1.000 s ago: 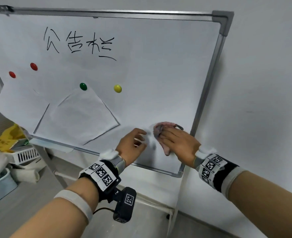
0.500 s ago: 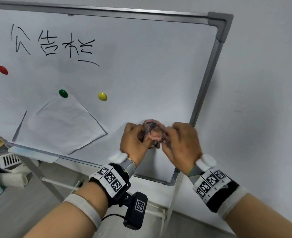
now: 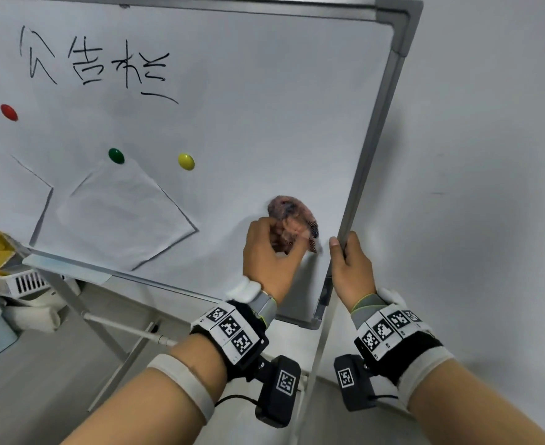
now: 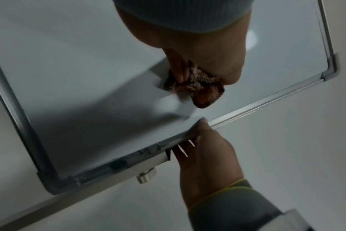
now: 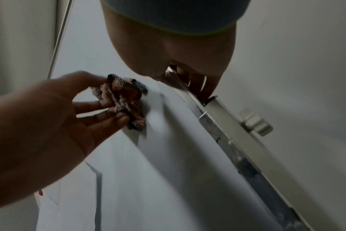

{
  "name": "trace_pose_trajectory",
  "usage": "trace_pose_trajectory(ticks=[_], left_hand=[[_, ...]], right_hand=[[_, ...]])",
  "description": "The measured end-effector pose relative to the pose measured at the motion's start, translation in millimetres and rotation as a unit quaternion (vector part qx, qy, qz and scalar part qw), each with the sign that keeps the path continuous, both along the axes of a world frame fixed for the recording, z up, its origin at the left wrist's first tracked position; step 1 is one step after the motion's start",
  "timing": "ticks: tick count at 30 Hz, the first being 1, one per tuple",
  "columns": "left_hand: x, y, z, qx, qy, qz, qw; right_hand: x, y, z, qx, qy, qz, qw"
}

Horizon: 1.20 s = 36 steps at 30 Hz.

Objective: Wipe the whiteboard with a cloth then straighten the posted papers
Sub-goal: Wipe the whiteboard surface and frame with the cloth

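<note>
From the head view, my left hand [image 3: 271, 252] grips the cloth [image 3: 292, 220], a crumpled pinkish-brown knit wad with a darker checked patch, held against the lower right part of the whiteboard [image 3: 264, 107]. My right hand [image 3: 353, 268] clasps the frame [image 3: 370, 149] at the board's right edge, thumb on the front, fingers curled behind. Black handwriting [image 3: 97, 65] runs across the top left. Below it sit a red magnet [image 3: 9, 112], a green magnet [image 3: 116, 155] and a yellow magnet [image 3: 186, 161]. A tilted paper [image 3: 120, 216] hangs under the green one, its corner pointing right; another paper [image 3: 8, 200] lies left of it, cut by the picture's edge.

In the left wrist view, my fingers pinch the cloth [image 4: 193, 84] bunched tight, its woven pattern showing, one end hanging free and touching the board [image 4: 79, 62]. Nearer, my right hand [image 4: 205, 157] holds the frame [image 4: 257, 104], fingertips wrapped over its edge.

In the right wrist view, my left hand [image 5: 55, 109] shows palm up, fingers curled around the cloth [image 5: 124, 98], which looks loosely knitted and rumpled, pressed on the board [image 5: 168, 156]. My right fingers [image 5: 198, 81] close round the frame [image 5: 217, 128]. A paper's edge [image 5: 98, 187] shows lower left.
</note>
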<state>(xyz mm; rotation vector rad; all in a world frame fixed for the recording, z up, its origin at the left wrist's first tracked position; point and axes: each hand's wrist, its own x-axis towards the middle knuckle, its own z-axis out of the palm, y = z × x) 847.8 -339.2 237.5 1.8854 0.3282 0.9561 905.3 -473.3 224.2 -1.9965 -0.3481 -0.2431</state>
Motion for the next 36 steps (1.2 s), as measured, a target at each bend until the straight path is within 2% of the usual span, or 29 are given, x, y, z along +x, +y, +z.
trace_pose_trajectory(ticks=[3, 6, 7, 9, 11, 14, 18, 20, 22, 26, 29, 30, 32, 34, 36], left_hand=[[9.7, 3.8, -4.9, 0.038, 0.022, 0.048, 0.998], [6.1, 12.0, -38.9, -0.034, 0.103, 0.091, 0.99], [2.2, 17.0, -58.0, -0.07, 0.155, 0.114, 0.979], [-4.6, 29.2, -100.9, -0.148, 0.281, 0.143, 0.937], [-7.9, 39.9, -122.3, -0.209, 0.338, 0.152, 0.905], [1.3, 38.3, -114.9, -0.262, 0.306, 0.138, 0.905], [17.7, 9.8, -78.6, -0.276, 0.164, 0.045, 0.946], [25.4, 3.0, -68.0, -0.301, 0.134, 0.01, 0.944], [30.7, 2.9, -74.8, -0.354, 0.131, -0.009, 0.926], [18.2, 12.1, -112.2, -0.365, 0.242, 0.008, 0.899], [10.9, 26.4, -126.0, -0.438, 0.256, 0.01, 0.862], [10.3, 34.5, -126.9, -0.443, 0.25, 0.009, 0.861], [8.6, 59.4, -128.6, -0.41, 0.25, 0.032, 0.876], [10.7, 87.4, -126.7, -0.372, 0.242, 0.096, 0.891], [5.3, 112.4, -102.5, -0.336, 0.204, 0.163, 0.905]], right_hand=[[0.1, -3.5, -6.1, -0.006, -0.016, 0.009, 1.0], [1.8, -6.5, -9.2, -0.005, -0.022, 0.011, 1.0], [2.7, -6.8, -9.7, -0.004, -0.026, 0.01, 1.0], [4.1, -7.2, -15.1, -0.002, -0.029, 0.014, 0.999], [2.9, -7.9, -17.8, 0.002, -0.032, 0.018, 0.999], [6.5, -7.5, -21.5, 0.008, -0.038, 0.013, 0.999], [9.5, -4.8, -24.5, 0.0, -0.045, 0.009, 0.999], [9.4, -3.9, -26.3, 0.006, -0.046, 0.009, 0.999], [11.0, -3.8, -28.5, 0.013, -0.047, 0.005, 0.999], [14.8, -1.2, -27.2, 0.027, -0.04, 0.004, 0.999], [13.3, -1.1, -27.7, 0.037, -0.04, 0.008, 0.998], [12.8, -2.8, -28.1, 0.042, -0.04, 0.006, 0.998], [8.7, -1.3, -27.3, 0.061, -0.041, 0.005, 0.997], [1.6, -0.3, -25.7, 0.084, -0.031, -0.001, 0.996], [-6.3, 5.8, -24.6, 0.112, -0.019, -0.013, 0.993]])
